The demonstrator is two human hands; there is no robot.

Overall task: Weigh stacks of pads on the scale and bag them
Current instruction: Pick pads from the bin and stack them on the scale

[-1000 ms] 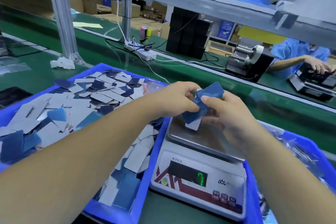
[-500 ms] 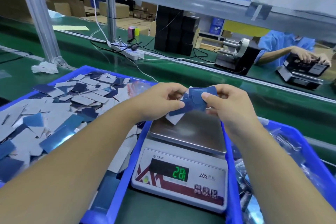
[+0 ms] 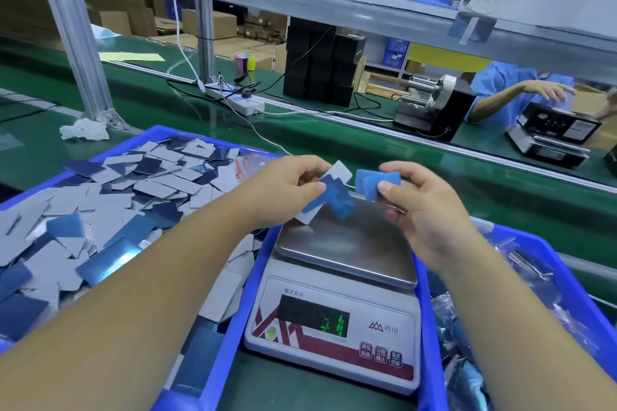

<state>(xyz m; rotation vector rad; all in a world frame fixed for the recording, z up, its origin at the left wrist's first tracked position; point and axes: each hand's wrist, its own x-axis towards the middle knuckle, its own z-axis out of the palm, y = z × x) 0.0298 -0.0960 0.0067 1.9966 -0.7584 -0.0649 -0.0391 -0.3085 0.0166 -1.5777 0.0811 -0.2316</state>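
Counting is the step, I judge: left hand (image 3: 283,190) pinches some pads (image 3: 329,195), right hand (image 3: 424,210) pinches others (image 3: 375,182), above the scale (image 3: 344,243). Next: stack, set down.

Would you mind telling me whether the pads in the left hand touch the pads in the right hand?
Apart. The head view shows a clear gap between the left hand's pads and the right hand's pads, both held above the scale pan.
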